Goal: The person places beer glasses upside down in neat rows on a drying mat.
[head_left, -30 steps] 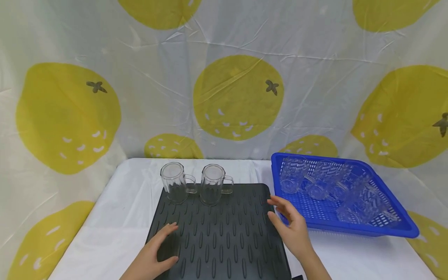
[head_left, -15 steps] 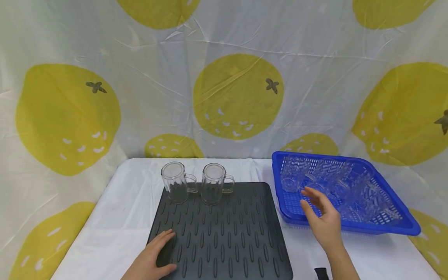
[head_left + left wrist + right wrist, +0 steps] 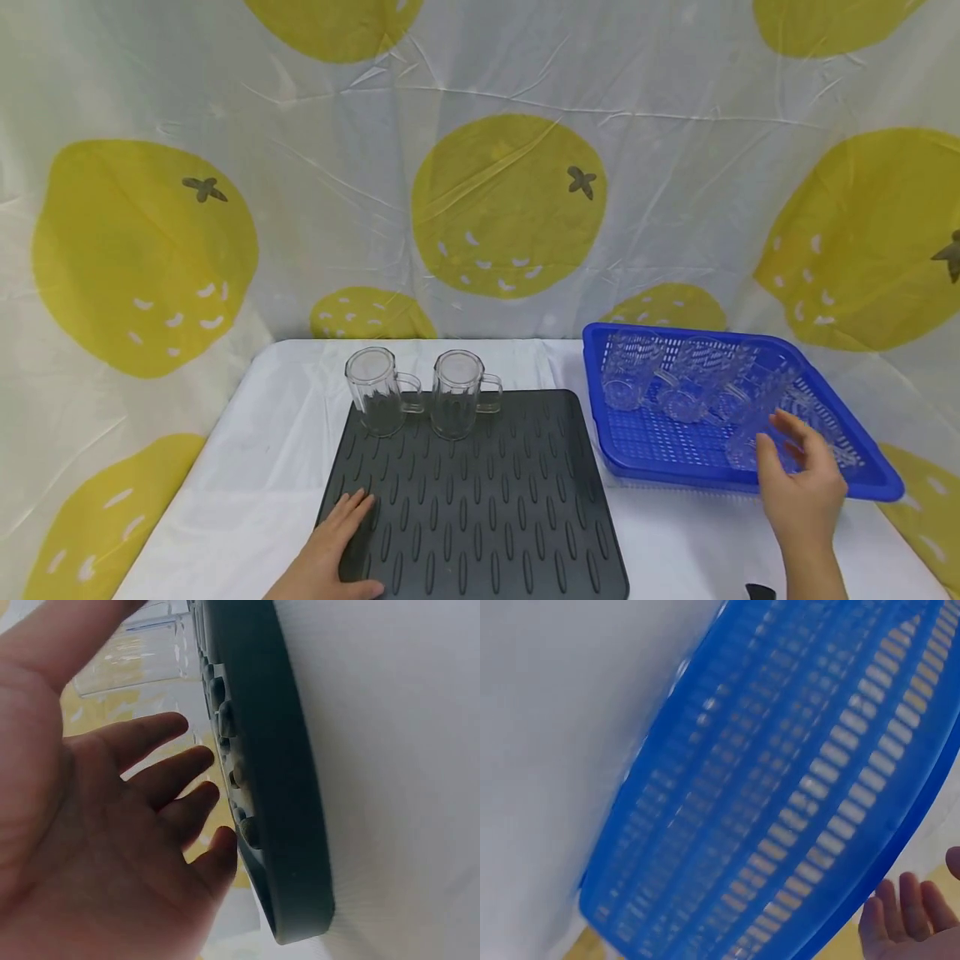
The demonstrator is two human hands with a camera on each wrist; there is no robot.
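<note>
My right hand point(image 3: 804, 479) is over the front right part of a blue plastic basket point(image 3: 645, 471), fingers relaxed and apart from the thumb, beside a clear glass mug point(image 3: 742, 450) lying there. Several more glass mugs lie along the back of the basket. In the right wrist view, its fingers point(image 3: 911, 907) show past the basket rim. My left hand point(image 3: 330, 546) lies at the left edge of a black ridged mat point(image 3: 480, 517), fingers extended, holding nothing. Two glass mugs, one on the left point(image 3: 377, 396) and one on the right point(image 3: 455, 396), stand upside down at the mat's back edge.
A white cloth point(image 3: 225, 475) covers the table. Behind it hangs a pale curtain point(image 3: 322, 183) printed with yellow lemons. A small black object point(image 3: 760, 592) shows at the bottom, left of my right forearm.
My right hand has moved right, from the mat's right edge across to the front right of the basket. My left hand has barely shifted, its fingers now closer together. The mugs stay put.
</note>
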